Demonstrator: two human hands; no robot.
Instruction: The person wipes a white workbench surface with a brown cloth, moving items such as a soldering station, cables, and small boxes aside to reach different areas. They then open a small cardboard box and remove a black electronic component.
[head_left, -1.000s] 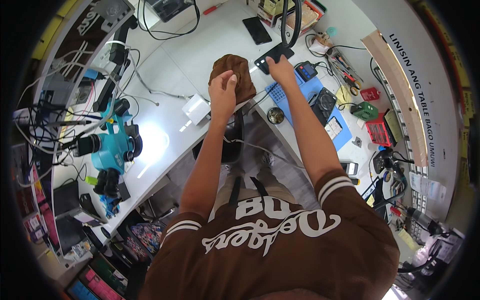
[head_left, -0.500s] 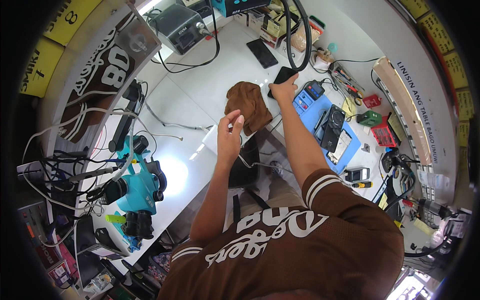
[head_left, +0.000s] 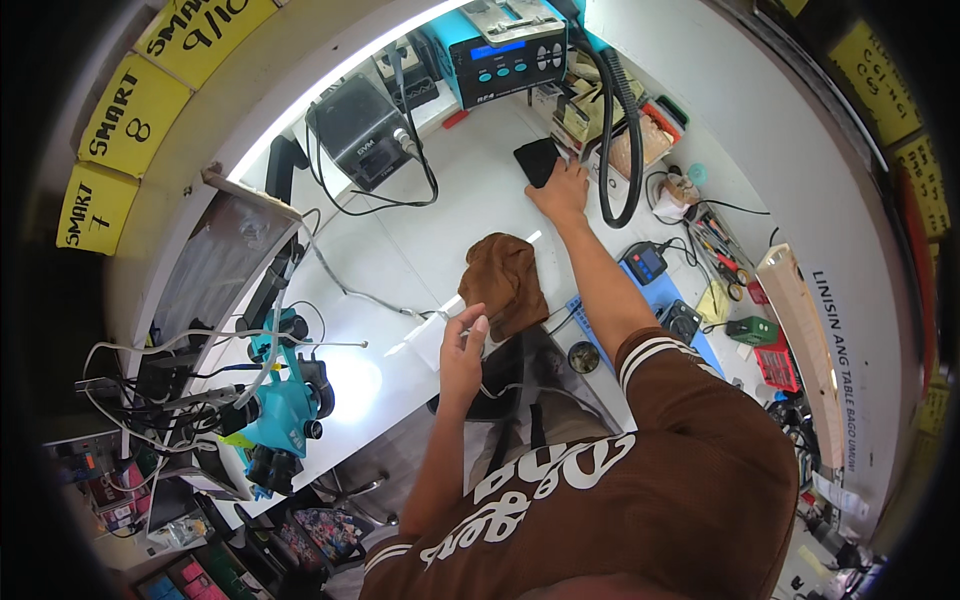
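At the back of the white workbench (head_left: 400,270), my right hand (head_left: 562,192) grips the near end of a black phone (head_left: 537,158) lying on the surface. Its fingers spread over the right side and the thumb is at the lower left. Whether another phone lies beneath is hidden. Close to the bench's front edge, my left hand (head_left: 462,350) hovers with loosely bent fingers and nothing visible in it. A crumpled brown cloth (head_left: 505,285) lies just beyond those fingertips, beside a white flat piece (head_left: 428,338).
A teal microscope (head_left: 285,400) stands left among cables. Behind are a grey box with cords (head_left: 362,135) and a teal station (head_left: 500,55), whose black hose (head_left: 625,150) hangs near my right hand. A blue mat (head_left: 655,290) with devices lies beneath my right forearm.
My right hand has carried a black phone away from the blue mat to where another phone lay; only one shows now. The view has shifted, and my left hand stays near the cloth.
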